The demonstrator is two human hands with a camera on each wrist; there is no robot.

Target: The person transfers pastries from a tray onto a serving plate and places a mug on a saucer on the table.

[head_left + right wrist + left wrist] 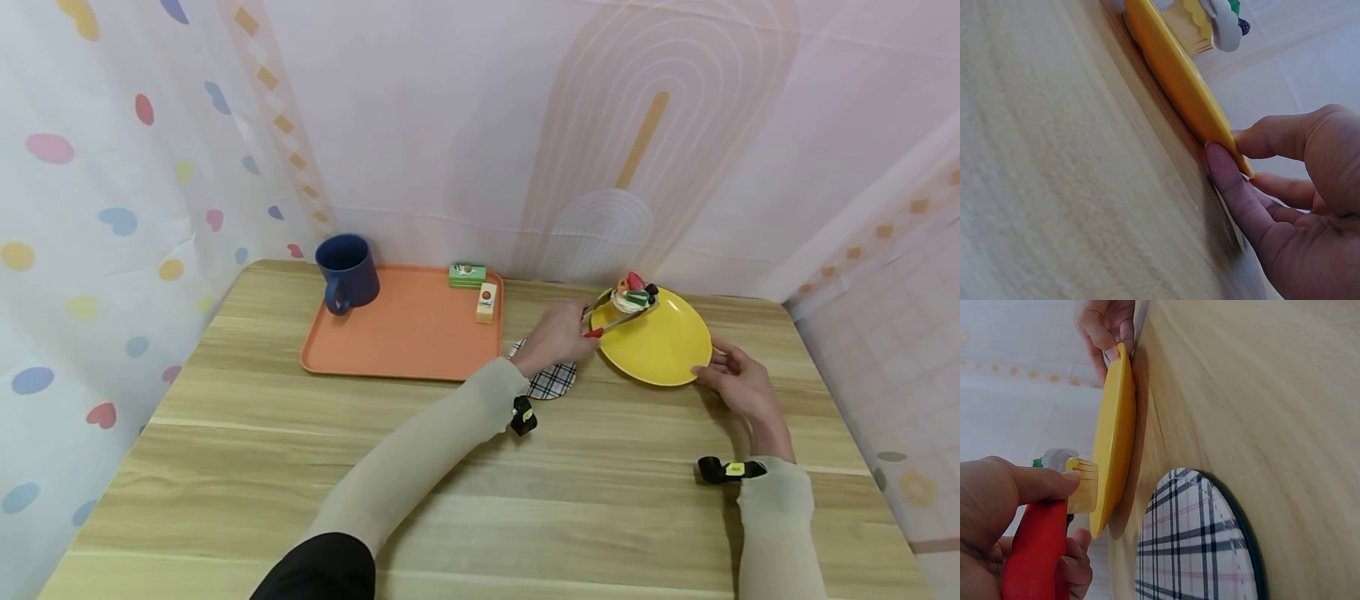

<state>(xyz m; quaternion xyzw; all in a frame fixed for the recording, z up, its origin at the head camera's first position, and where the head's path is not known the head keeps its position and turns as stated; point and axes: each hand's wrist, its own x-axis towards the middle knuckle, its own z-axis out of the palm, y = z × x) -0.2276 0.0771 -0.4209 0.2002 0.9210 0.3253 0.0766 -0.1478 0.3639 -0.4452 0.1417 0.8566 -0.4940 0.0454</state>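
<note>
In the head view my left hand [553, 335] grips a pair of red-handled tongs [594, 332]. Their metal arms straddle a toy cupcake [628, 302] topped with fruit, over the left part of a yellow plate [660, 357]. The right wrist view shows the cupcake's pale ribbed base [1188, 28] right at the plate's surface. My right hand [744, 390] pinches the plate's near right rim between thumb and fingers. Seen from the left wrist, the red handle [1036, 550] lies in the curled left hand, and the plate [1113, 437] appears edge-on just beyond.
A round plaid coaster [553, 382] lies partly under my left wrist. To its left is an orange tray [405, 337] bearing a blue mug [352, 275], a green cake piece [467, 277] and a cream-coloured cake piece [485, 307]. A patterned curtain [435, 150] hangs behind the wooden table [525, 517].
</note>
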